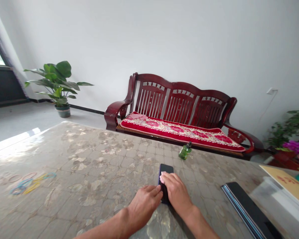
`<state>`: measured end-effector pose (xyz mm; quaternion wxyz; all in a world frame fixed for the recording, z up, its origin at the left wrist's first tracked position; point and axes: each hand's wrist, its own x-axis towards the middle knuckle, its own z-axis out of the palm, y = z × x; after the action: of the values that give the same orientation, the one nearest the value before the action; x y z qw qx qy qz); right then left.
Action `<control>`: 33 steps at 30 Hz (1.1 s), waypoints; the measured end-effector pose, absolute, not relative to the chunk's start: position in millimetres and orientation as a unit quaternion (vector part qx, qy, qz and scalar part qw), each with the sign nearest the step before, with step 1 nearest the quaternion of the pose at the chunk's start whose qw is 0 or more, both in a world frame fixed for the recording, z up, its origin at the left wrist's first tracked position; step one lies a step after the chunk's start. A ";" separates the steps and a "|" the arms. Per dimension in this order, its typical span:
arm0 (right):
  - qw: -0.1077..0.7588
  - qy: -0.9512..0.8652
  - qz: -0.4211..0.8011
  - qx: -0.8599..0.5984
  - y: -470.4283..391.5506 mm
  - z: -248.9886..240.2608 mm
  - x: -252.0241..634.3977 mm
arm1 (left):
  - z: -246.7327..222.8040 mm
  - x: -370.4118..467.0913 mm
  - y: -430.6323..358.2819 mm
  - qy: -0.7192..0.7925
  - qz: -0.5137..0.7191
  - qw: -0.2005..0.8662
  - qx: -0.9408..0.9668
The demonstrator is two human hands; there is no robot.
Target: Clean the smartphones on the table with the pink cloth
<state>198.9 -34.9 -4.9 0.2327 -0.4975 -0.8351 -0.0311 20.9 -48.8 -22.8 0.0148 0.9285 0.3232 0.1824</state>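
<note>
A dark smartphone point(166, 169) lies flat on the patterned tablecloth point(109, 179), its long side pointing away from me. My left hand point(147, 199) grips its lower left edge, with fingers pressed together. Over the middle of the screen is my right hand point(176, 189), its fingers closed on a small pinkish-white wipe point(162, 176) that touches the phone. Most of the wipe is hidden under the fingers. Beyond the phone, a little to the right, stands a small green spray bottle point(185, 151) with a dark top.
Several coloured rubber bands point(31, 182) lie at the left of the table. On the right are a stack of dark flat panels point(251, 209) and a tan envelope point(286, 184) on clear plastic. Behind stand a wooden bench point(181, 103) and a potted plant point(62, 111).
</note>
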 end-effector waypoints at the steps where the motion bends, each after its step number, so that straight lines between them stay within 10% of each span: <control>1: 0.234 -0.826 -0.043 -0.511 -27.8 -4.5 201.1 | -22.7 20.6 -48.8 0.324 0.180 0.016 0.929; 25: 0.296 -0.810 -0.047 -0.504 -61.8 -11.6 202.2 | 16.7 -2.7 -29.6 0.315 0.132 0.136 0.930; 33: 0.291 -0.808 -0.047 -0.511 -61.4 -12.7 199.2 | 43.5 22.1 28.7 0.269 0.046 0.028 0.962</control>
<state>199.2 -61.4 -12.7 0.2908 -0.5108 -0.8077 -0.0474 22.1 28.7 43.5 0.0278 0.9615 0.2694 0.0460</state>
